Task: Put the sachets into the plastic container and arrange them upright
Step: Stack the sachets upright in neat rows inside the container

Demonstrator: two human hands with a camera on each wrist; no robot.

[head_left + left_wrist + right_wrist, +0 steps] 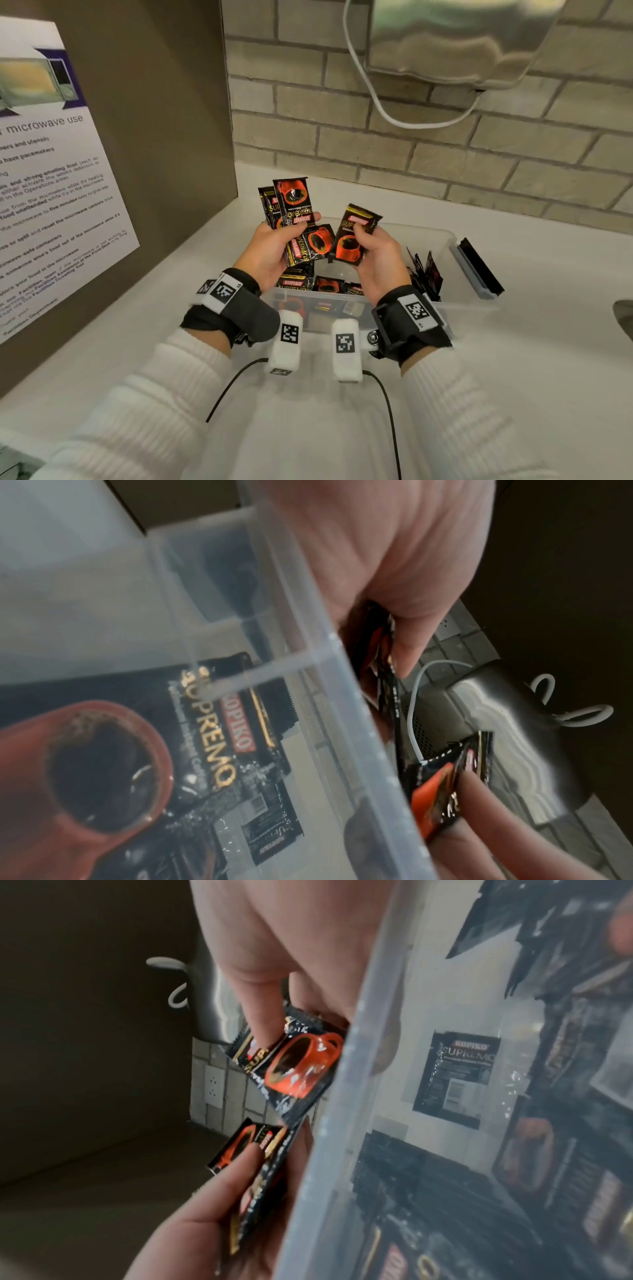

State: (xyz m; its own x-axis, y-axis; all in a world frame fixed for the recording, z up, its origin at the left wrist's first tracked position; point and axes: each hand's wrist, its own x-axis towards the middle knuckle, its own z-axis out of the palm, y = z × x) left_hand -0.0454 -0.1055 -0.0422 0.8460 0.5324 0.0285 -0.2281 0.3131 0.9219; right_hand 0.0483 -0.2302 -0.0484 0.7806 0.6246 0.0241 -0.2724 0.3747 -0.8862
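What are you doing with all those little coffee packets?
A person is sorting coffee sachets into a clear plastic container on a white counter. The left hand holds a small bunch of sachets above the container. The right hand pinches a single sachet beside them. Some sachets lie flat in the bottom of the container, and a few already stand upright at its right end.

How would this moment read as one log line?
left hand: holds sachets | right hand: pinches one sachet | both over container | loose sachets lying inside
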